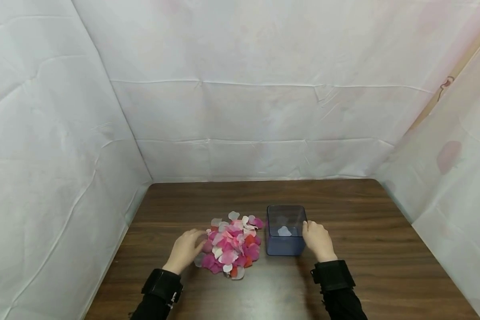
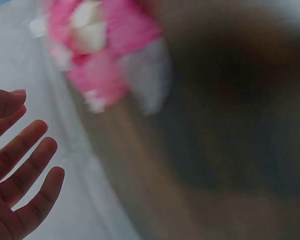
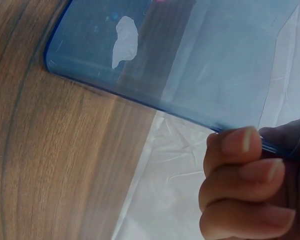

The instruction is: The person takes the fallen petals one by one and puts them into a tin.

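A heap of petals [image 1: 234, 244], pink, magenta, red and white, lies on the brown table. My left hand [image 1: 185, 250] is at the heap's left edge, fingers relaxed and apart; in the left wrist view the hand [image 2: 27, 175] holds nothing, with blurred petals [image 2: 100, 75] beyond it. Right of the heap stands a see-through bluish box [image 1: 286, 246], open at the top. My right hand [image 1: 318, 240] pinches its right rim, fingers curled outside the wall, as the right wrist view shows at the fingers [image 3: 240, 185]. One white petal [image 1: 284, 231] lies inside the box.
The wood-grain table [image 1: 384, 266] carries the heap and the box near its middle. White cloth walls [image 1: 256, 111] stand behind it and on both sides. A black band [image 1: 162, 284] circles each wrist.
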`<state>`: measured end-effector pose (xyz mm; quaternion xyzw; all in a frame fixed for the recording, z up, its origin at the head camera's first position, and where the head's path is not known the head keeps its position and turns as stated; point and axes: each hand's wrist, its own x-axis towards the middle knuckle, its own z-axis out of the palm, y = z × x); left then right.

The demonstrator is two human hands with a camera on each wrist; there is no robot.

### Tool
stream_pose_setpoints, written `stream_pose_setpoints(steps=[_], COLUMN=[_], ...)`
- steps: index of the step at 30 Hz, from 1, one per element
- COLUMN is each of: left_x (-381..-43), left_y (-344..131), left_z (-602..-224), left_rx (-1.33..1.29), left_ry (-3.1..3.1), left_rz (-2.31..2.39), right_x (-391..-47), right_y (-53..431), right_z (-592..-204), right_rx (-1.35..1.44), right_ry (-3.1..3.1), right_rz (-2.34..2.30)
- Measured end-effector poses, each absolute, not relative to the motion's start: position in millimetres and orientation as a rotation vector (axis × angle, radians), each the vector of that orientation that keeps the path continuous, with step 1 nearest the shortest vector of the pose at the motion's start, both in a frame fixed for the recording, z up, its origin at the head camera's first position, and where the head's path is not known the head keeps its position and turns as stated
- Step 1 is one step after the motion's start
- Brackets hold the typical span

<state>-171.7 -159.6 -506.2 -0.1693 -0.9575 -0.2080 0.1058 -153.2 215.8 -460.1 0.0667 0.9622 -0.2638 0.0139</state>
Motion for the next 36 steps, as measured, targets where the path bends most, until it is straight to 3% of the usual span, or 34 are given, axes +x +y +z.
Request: stream_pose_setpoints(steps=[8,20,36], left_x=[-153,-156,-182], left_y=[-174,-166,-128], left_z=[-544,-548,-481], left_rx=[-0.483,-0.584,-0.454], left_ry=[-2.965,-2.866,-2.751], left_rz=[-0.559,-0.535,-0.688], right_x=[-151,-153,-155], right_y=[216,216,215], right_z=[-460,-465,-464], right_rx=[0.199,0.227,0.262], right_ry=[2.992,3.016,2.982], right_rz=[-0.826,-0.826,-0.842])
